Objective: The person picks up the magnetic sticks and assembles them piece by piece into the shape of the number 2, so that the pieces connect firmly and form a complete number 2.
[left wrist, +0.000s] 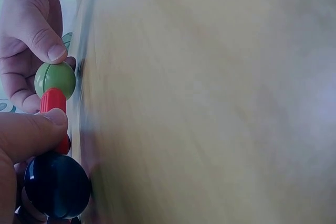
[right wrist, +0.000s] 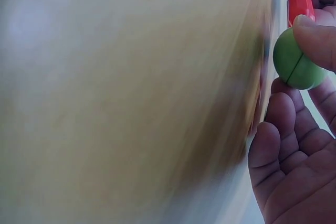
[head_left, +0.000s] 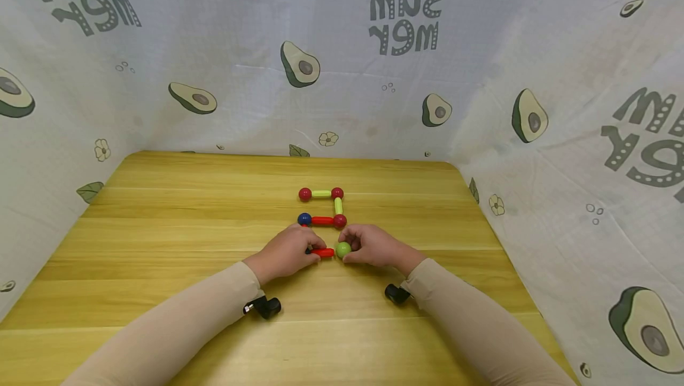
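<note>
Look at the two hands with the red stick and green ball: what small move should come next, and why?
Probably release. The green ball, pinched by the right hand, already sits against the end of the red stick held by the left hand, so letting go gently would test the joint.

I read only the cloth backdrop (head_left: 374,107) around my table: "SUM MER" was printed on it mirrored, at far centre, far left and again on the right.

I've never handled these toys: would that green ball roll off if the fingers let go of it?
Probably not far. The green ball is round and glossy, so alone it would likely roll on the smooth wooden table. But it sits against the red rod, apparently joined, which should hold it. It looks small and light.
</note>
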Motion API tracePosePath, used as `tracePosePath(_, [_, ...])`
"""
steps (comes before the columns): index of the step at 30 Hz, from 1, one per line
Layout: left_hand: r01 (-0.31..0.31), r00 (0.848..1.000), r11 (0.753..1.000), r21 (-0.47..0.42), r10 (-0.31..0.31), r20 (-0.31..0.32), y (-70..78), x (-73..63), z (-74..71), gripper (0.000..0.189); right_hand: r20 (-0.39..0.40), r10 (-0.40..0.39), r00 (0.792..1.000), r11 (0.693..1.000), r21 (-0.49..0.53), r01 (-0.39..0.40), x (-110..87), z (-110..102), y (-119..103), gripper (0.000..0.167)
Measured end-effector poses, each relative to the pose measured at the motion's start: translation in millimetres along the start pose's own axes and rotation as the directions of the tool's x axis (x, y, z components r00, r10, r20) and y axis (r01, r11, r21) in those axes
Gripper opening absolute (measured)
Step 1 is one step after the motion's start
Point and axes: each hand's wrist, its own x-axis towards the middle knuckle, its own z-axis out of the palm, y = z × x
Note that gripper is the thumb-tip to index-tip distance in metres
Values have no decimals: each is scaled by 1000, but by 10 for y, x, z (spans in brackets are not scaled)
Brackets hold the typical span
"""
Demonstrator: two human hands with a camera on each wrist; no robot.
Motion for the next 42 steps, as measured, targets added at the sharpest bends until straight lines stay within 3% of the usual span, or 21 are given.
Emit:
tracePosePath(14, [-19,1000,1000,-1,19,-10,4,-5,17,21,15,-17,1000,1000,10,17,7,19,-7,30])
tracePosePath(42, [-3,1000,1000,-3,3,-8,8,1,15,22,23,-11,1000,1000,14,11,21,14,-3,31])
